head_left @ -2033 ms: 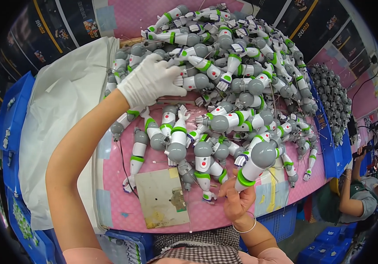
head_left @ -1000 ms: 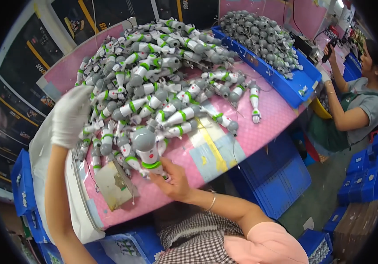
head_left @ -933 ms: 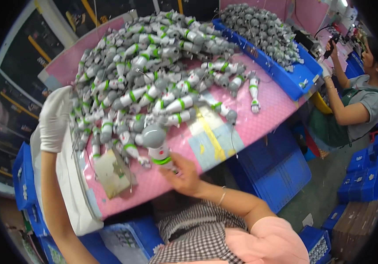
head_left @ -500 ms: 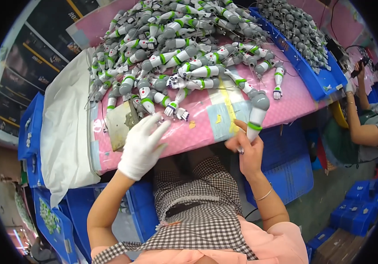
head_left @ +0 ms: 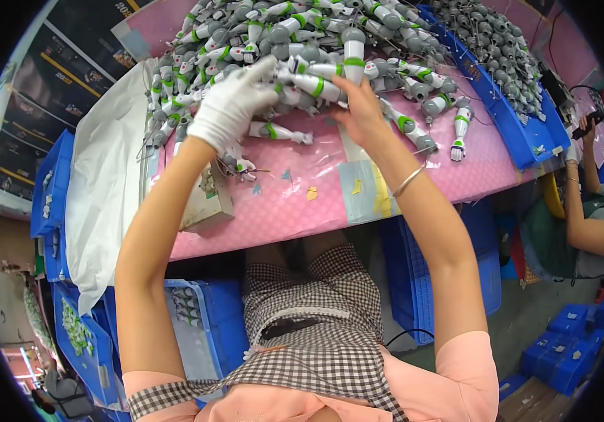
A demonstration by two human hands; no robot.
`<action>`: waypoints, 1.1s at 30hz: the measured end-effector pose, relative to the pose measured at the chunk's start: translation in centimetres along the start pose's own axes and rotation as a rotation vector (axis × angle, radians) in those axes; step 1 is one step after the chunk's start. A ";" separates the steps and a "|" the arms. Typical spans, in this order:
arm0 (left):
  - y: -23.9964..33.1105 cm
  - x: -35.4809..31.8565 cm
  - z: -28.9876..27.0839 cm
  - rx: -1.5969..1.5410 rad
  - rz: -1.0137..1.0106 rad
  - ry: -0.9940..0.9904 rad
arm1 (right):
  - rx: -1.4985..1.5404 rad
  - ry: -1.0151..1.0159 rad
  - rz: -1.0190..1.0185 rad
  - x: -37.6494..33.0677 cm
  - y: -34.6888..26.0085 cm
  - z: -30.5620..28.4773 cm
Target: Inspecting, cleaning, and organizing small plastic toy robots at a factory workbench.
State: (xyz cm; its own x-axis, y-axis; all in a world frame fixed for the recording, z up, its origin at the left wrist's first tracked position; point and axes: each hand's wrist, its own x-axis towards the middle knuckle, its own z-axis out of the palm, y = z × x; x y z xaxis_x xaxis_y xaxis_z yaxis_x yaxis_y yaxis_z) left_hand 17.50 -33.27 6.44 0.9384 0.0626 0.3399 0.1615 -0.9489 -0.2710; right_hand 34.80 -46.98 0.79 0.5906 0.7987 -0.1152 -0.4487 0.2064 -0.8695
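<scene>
My left hand point(head_left: 235, 104), in a white glove, reaches to the front of a big heap of toy arms point(head_left: 295, 28). Its fingers are stretched out and apart, near several white, green-banded pieces. My bare right hand point(head_left: 364, 116) is closed on a toy arm point(head_left: 353, 50), white with a green band and a grey ball end pointing up. Its lower end is hidden by my fingers. Just below my hands, another toy arm point(head_left: 281, 132) lies on the pink table cover point(head_left: 274, 211).
A metal block point(head_left: 207, 204) stands at the table's left front. At right, a blue bin point(head_left: 523, 144) holds grey ball parts. Loose toy arms point(head_left: 461, 132) lie near it. White sheeting point(head_left: 101, 190) covers the left side. Blue crates stand below, and another person works at far right.
Both hands have moved away from me, up to the heap. My right hand has carried the toy arm from the table's front edge to the heap.
</scene>
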 end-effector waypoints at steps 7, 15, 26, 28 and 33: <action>-8.0 -1.5 0.9 0.007 -0.265 -0.068 | -0.045 -0.089 -0.001 5.2 -2.8 3.8; -4.7 -0.9 -1.6 -0.117 -0.524 0.703 | -0.025 -0.311 0.008 8.1 -5.5 6.9; 1.6 5.0 3.7 0.097 0.031 -0.089 | -0.444 -0.480 0.199 8.9 -9.5 10.0; 0.3 5.3 3.1 0.199 0.103 -0.203 | -0.515 -0.456 0.099 7.6 -10.7 7.0; -2.4 4.5 0.6 0.066 0.169 -0.215 | -0.281 -0.094 -0.066 4.3 -8.7 -2.0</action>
State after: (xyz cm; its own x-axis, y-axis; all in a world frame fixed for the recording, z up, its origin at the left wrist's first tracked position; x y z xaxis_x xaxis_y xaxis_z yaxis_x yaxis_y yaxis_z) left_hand 21.47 -30.50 8.09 0.9958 -0.0237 0.0885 0.0106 -0.9297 -0.3682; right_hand 42.57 -46.49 6.91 0.5419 0.8402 -0.0206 -0.2006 0.1054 -0.9740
